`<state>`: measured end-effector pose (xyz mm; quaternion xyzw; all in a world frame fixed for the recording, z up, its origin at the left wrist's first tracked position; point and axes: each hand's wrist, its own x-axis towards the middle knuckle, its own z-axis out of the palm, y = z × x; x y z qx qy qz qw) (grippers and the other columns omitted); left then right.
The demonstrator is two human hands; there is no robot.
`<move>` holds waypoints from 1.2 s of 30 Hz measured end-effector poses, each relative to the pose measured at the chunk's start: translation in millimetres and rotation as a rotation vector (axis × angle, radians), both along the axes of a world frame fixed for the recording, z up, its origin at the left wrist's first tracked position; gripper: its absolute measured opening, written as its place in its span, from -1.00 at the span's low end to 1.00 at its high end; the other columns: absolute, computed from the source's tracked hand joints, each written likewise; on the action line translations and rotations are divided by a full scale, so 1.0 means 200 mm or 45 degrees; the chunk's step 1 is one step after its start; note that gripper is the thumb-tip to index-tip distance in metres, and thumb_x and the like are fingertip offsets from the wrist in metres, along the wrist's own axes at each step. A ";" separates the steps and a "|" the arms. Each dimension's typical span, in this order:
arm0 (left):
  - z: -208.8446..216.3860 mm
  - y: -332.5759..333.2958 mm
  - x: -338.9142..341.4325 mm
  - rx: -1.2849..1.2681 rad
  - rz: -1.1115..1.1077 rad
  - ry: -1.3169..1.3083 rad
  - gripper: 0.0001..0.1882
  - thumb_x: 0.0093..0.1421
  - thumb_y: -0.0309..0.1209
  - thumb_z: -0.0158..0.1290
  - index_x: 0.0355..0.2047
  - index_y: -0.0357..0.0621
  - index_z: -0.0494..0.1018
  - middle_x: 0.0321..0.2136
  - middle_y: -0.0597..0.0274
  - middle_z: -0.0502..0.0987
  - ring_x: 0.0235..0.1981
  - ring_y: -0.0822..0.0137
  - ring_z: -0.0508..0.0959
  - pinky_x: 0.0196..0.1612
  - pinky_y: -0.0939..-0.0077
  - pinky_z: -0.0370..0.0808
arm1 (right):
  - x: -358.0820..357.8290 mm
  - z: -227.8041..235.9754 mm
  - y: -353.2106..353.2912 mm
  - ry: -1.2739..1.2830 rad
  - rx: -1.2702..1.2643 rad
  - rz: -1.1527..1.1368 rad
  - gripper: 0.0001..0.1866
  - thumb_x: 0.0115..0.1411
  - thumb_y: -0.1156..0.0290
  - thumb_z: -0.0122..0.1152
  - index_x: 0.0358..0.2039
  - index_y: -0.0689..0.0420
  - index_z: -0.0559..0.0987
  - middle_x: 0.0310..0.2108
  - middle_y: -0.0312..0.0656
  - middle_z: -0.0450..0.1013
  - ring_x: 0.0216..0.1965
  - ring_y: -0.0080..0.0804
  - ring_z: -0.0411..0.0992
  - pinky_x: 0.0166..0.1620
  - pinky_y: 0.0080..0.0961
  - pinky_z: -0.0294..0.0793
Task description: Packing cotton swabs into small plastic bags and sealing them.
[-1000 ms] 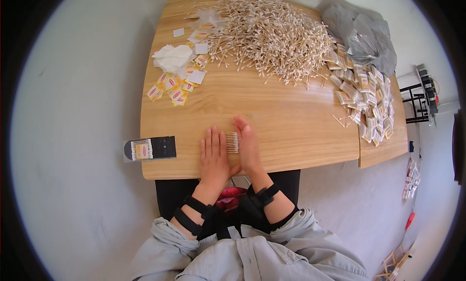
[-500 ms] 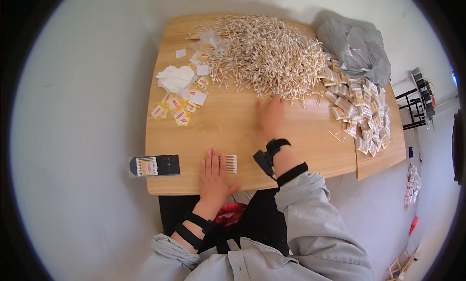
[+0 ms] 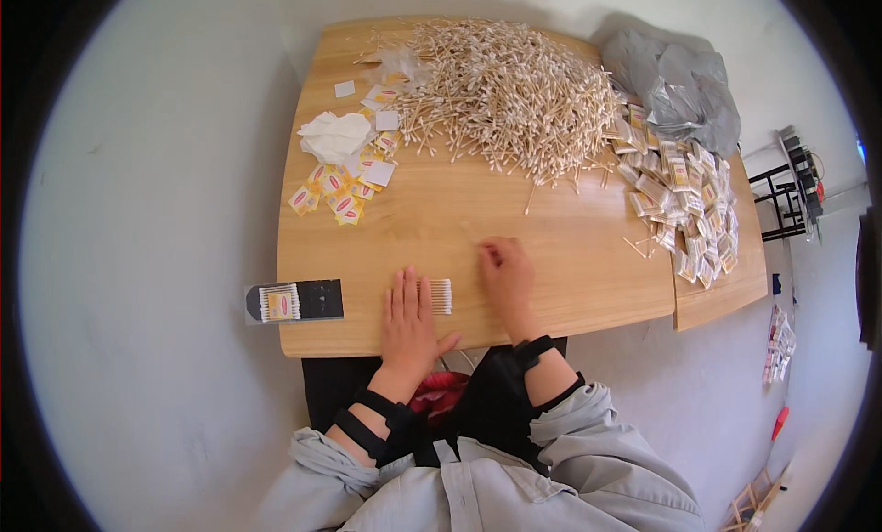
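Note:
My left hand [image 3: 406,322] lies flat near the table's front edge, fingers stretched out, partly covering a neat row of cotton swabs [image 3: 442,296]. The white tips of that row show to the right of my fingers. To the right of the row, my right hand [image 3: 508,279] is closed, thumb and fingers drawn together; what it holds, if anything, is too small and blurred to make out. Beyond it spreads a large heap of loose cotton swabs [image 3: 514,91]. At the left edge, a filled pack of swabs [image 3: 279,302] with a yellow label rests on a black plate [image 3: 321,299].
Yellow and white cards [image 3: 340,201] lie at the left beside a crumpled white tissue [image 3: 334,138]. Many filled swab packs [image 3: 694,201] are piled on the right, in front of a grey plastic bag [image 3: 675,86]. A few loose swabs [image 3: 636,247] lie near them on the wooden table [image 3: 588,275].
My right hand has drawn back from the heap's near edge toward me and is now closed. A loose swab sticks out at the heap's near edge. My left hand stays flat on the row.

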<state>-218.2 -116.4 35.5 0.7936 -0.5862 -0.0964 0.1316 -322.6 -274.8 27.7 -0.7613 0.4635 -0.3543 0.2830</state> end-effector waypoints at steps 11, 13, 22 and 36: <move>0.01 0.01 -0.02 -0.027 0.047 0.023 0.08 -0.06 0.11 0.19 0.31 -0.26 -0.02 0.33 -0.24 -0.18 0.38 -0.11 -0.21 0.35 0.02 -0.25 | 0.09 0.03 0.21 0.022 0.121 0.392 -0.87 0.11 0.55 0.09 -0.36 0.15 0.60 -0.36 -0.10 0.41 -0.25 -0.21 0.41 -0.22 -0.39 0.41; -0.01 0.01 -0.01 -0.090 0.040 0.065 0.09 -0.08 0.09 0.20 0.31 -0.25 -0.02 0.34 -0.19 -0.17 0.38 -0.07 -0.19 0.36 0.06 -0.23 | 0.10 -0.01 0.25 -0.099 0.212 0.262 -0.84 0.15 0.54 0.04 -0.30 0.18 0.59 -0.28 -0.07 0.40 -0.17 -0.19 0.39 -0.14 -0.39 0.40; -0.05 0.06 0.10 0.066 0.049 -0.104 -0.06 0.03 -0.01 0.09 0.31 -0.20 -0.01 0.35 -0.05 -0.09 0.39 0.07 -0.16 0.37 0.10 -0.21 | 0.32 0.02 0.42 -0.594 0.379 0.233 -0.67 0.32 0.38 -0.17 0.02 0.26 0.38 0.01 0.03 0.25 0.07 -0.11 0.22 0.16 -0.33 0.18; 0.03 0.41 0.57 0.106 0.183 -0.317 0.02 -0.03 0.11 0.11 0.32 -0.17 -0.01 0.36 0.11 -0.07 0.40 0.22 -0.15 0.35 -0.04 -0.31 | 0.82 0.00 0.66 -0.335 0.262 0.334 -0.62 0.20 0.54 -0.07 0.05 0.27 0.35 -0.04 0.08 0.25 0.04 -0.02 0.22 0.10 -0.32 0.23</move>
